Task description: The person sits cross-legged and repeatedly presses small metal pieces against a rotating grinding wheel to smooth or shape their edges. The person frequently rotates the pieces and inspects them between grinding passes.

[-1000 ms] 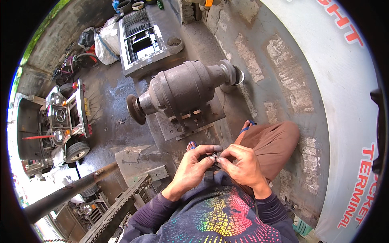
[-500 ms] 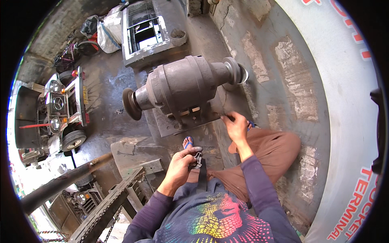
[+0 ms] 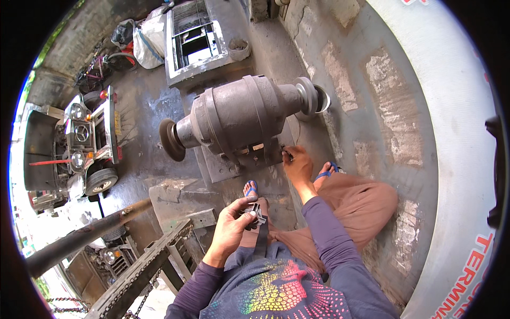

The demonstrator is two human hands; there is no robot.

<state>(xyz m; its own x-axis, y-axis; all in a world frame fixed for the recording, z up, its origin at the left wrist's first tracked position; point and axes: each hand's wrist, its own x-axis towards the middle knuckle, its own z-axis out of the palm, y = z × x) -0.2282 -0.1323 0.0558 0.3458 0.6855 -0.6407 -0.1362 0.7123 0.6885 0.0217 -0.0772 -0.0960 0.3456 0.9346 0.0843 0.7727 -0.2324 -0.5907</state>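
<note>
A large grey bench grinder (image 3: 234, 111) stands in front of me, its body bolted to a flat metal base plate (image 3: 220, 169). At its left end is a brown, worn wheel (image 3: 172, 140); at its right end a pale grey wheel (image 3: 306, 97). My left hand (image 3: 232, 227), low and apart from the machine, is closed on a small metal bracket-like part (image 3: 257, 214) between thumb and fingers. Beside the right edge of the base plate, my right hand (image 3: 298, 167) has its fingertips pinched together. Whatever sits in that pinch is too small and dark to tell.
A rough wall (image 3: 372, 117) runs along the right, beside a white curved panel (image 3: 457, 117). Behind the grinder lies a framed grille (image 3: 194, 40). At left are a vehicle front (image 3: 82, 138), a rusty pipe (image 3: 95, 231) and a beam with chains (image 3: 141, 266). My sandalled feet flank the grinder's base.
My right hand has moved left and slightly forward, closer to the base plate's edge. The part in my left hand has turned and shows more. The whole view has shifted slightly.
</note>
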